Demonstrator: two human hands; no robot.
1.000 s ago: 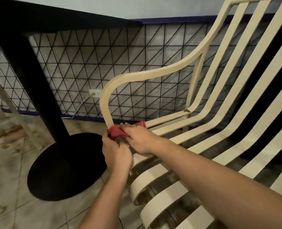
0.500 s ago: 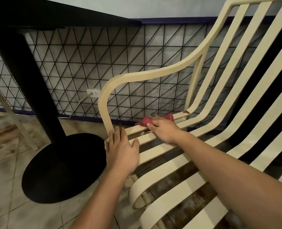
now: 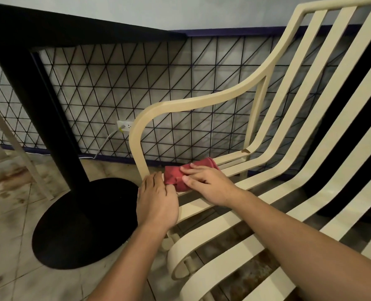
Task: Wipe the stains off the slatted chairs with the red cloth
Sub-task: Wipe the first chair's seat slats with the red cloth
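The right hand (image 3: 210, 186) presses the red cloth (image 3: 176, 178) onto the slatted chair (image 3: 202, 103) with straight fingers; the left hand (image 3: 157, 199) lies flat beside.

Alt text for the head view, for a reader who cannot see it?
The right hand presses a bunched red cloth onto the outermost seat slat of a cream slatted chair, by the armrest's foot, while the left hand rests on the slat's front end beside it. A black pedestal table stands at left.
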